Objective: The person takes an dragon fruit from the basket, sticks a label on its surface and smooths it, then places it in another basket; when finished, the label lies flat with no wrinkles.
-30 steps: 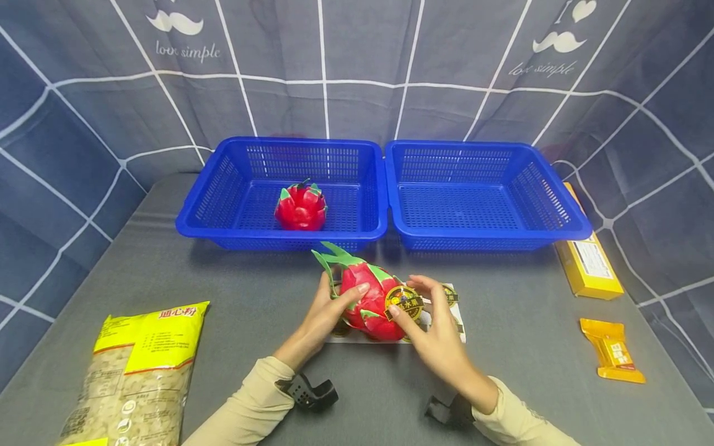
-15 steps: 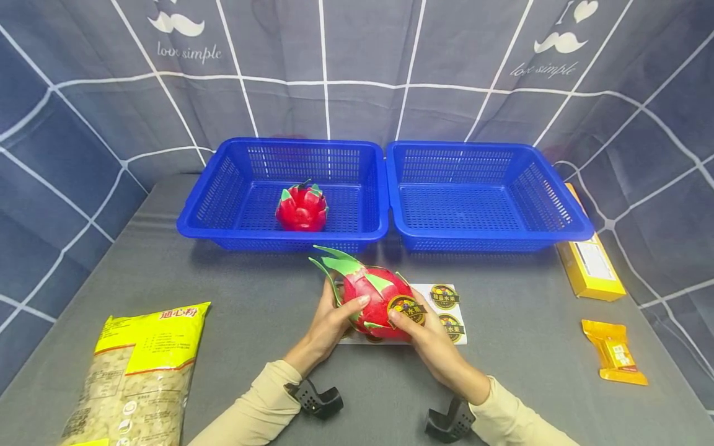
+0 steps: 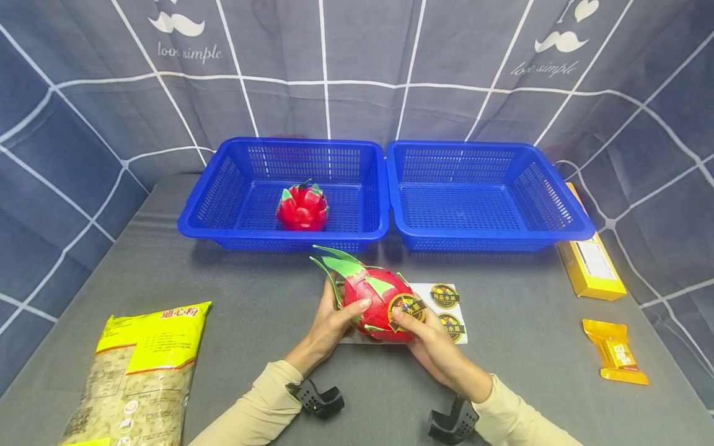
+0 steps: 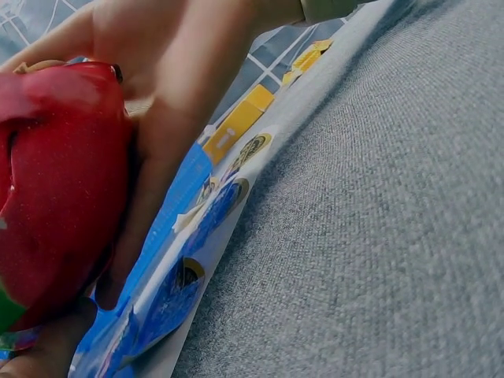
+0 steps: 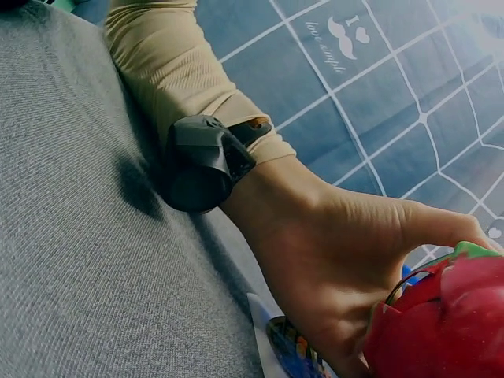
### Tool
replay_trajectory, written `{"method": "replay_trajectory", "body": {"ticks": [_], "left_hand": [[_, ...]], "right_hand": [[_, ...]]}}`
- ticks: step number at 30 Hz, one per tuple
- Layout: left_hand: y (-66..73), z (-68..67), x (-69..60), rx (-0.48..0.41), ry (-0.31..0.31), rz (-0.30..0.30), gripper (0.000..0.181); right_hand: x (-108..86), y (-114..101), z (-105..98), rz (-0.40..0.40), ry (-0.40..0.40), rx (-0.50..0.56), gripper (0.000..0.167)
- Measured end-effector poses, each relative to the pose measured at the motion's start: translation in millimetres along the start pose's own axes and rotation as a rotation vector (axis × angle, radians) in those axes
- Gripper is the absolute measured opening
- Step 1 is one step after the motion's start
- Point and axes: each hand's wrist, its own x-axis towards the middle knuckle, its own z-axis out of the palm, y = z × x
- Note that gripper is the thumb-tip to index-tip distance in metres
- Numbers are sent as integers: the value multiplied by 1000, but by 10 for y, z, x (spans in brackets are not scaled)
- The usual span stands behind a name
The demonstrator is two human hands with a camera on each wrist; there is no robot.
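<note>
In the head view both hands hold a red dragon fruit [image 3: 370, 294] with green leaf tips, just above a white sticker sheet [image 3: 457, 316]. The left hand [image 3: 329, 319] grips its left end, thumb on the near side. At the other end the right hand [image 3: 437, 347] curls round it, thumb resting on a round black and gold sticker [image 3: 406, 310] on the skin. The fruit [image 4: 67, 181] fills the left of the left wrist view, and the fruit [image 5: 449, 323] shows at lower right in the right wrist view. Fingers beneath it are partly hidden.
A second dragon fruit [image 3: 302, 208] lies in the left blue basket [image 3: 284, 235]. Beside it stands the right blue basket [image 3: 491, 235]. A yellow pasta bag [image 3: 139, 371] lies at left; a yellow box [image 3: 591, 266] and an orange packet [image 3: 615, 352] are at right.
The right hand has moved from reaching fingers over the sticker to gripping the fruit's right end. The fruit has turned slightly, and more of the sticker sheet shows.
</note>
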Motion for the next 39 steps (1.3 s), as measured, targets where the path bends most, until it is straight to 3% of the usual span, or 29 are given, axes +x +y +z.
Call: {"method": "replay_trajectory", "body": {"ticks": [5, 10, 18, 31, 39], "left_hand": [[3, 0, 1, -6, -7, 9, 68], [0, 0, 0, -7, -8, 12, 68], [-25, -23, 10, -4, -10, 22, 67], [-65, -56, -2, 20, -22, 50, 66], [-60, -59, 8, 14, -29, 51, 68]], "right_hand": [[-6, -30, 0, 57, 12, 52, 32], [7, -28, -29, 69, -25, 114, 28], [26, -28, -67, 64, -120, 241, 34], [42, -50, -107, 86, -187, 513, 41], [47, -61, -122, 110, -177, 527, 40]]}}
